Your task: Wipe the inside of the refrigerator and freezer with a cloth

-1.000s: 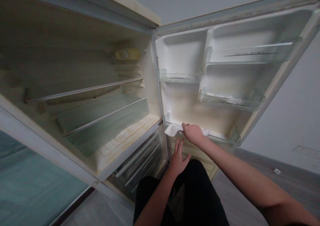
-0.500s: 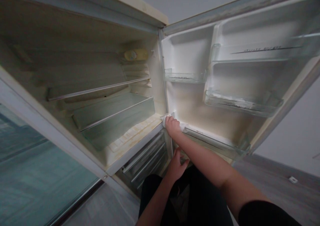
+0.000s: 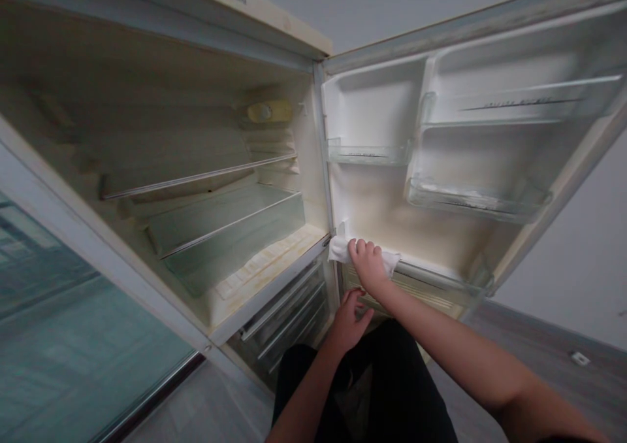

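My right hand [image 3: 368,265] grips a white cloth [image 3: 339,249] at the lower edge of the open fridge door [image 3: 372,201], beside the hinge side. Parts of the cloth stick out on both sides of the fingers. Below it, my left hand [image 3: 349,324] hangs near the lower compartment with its fingers apart and nothing in them. To the left is the fridge interior, where a glass shelf [image 3: 206,176] sits above a clear drawer [image 3: 245,230]. The fridge floor [image 3: 274,257] shows yellowish stains.
Clear door bins [image 3: 480,201] line the door on the right. Drawers [image 3: 294,312] stand in the lower compartment. A glass panel [image 3: 88,338] is at the lower left. A small white object [image 3: 580,359] shows at the right, by the floor.
My right hand has moved right with the cloth, from the hinge corner along the door's lower edge. More of the cloth shows. My left hand has hardly moved.
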A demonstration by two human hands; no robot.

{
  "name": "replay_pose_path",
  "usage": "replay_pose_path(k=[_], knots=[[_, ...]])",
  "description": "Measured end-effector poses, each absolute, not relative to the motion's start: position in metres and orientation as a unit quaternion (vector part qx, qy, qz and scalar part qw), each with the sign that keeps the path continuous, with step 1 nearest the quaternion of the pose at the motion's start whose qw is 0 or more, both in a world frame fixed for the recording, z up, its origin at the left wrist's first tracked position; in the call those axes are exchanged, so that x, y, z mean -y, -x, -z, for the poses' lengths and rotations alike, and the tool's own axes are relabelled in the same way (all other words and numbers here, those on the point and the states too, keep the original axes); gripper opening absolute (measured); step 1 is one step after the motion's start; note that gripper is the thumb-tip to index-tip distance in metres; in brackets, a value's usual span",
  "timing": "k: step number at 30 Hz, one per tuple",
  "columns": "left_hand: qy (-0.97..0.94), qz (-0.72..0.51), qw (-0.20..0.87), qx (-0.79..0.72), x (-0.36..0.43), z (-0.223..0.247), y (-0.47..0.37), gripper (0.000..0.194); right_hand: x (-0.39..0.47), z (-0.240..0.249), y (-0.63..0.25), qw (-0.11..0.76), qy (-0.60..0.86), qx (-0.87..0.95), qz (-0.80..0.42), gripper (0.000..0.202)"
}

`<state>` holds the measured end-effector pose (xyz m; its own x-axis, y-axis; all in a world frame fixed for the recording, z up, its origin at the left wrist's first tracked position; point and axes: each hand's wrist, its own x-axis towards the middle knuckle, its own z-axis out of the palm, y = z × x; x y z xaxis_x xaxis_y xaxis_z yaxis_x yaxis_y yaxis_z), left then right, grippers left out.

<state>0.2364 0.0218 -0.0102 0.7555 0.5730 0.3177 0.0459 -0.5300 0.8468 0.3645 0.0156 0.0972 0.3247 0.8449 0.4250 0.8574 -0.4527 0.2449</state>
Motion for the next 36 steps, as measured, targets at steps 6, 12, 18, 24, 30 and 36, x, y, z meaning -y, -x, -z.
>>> replay_pose_path(k=[6,12,18,24,30,36], knots=[[-0.841,-0.327,0.394,-0.176,-0.020,-0.005,-0.246,0.044,0.038,-0.098,-0.400,-0.040,0.811,0.512,0.278,0.041],[-0.887,-0.378,0.214,-0.157,-0.025,-0.051,-0.275,0.056,0.090,-0.100,-0.435,-0.079,0.802,0.516,0.290,0.034],[-0.937,-0.323,0.060,-0.119,-0.040,-0.075,-0.316,0.071,0.127,-0.099,-0.455,-0.096,0.799,0.522,0.284,0.045],[-0.944,-0.305,0.034,-0.123,-0.047,-0.067,-0.322,0.076,0.182,-0.084,-0.511,-0.063,0.758,0.570,0.310,0.046],[-0.947,-0.291,0.033,-0.130,-0.043,-0.071,-0.323,0.074,0.215,-0.058,-0.568,0.015,0.653,0.640,0.405,0.061],[-0.948,-0.287,0.033,-0.134,-0.043,-0.074,-0.327,0.073,0.200,-0.042,-0.575,0.094,0.634,0.603,0.476,0.063]])
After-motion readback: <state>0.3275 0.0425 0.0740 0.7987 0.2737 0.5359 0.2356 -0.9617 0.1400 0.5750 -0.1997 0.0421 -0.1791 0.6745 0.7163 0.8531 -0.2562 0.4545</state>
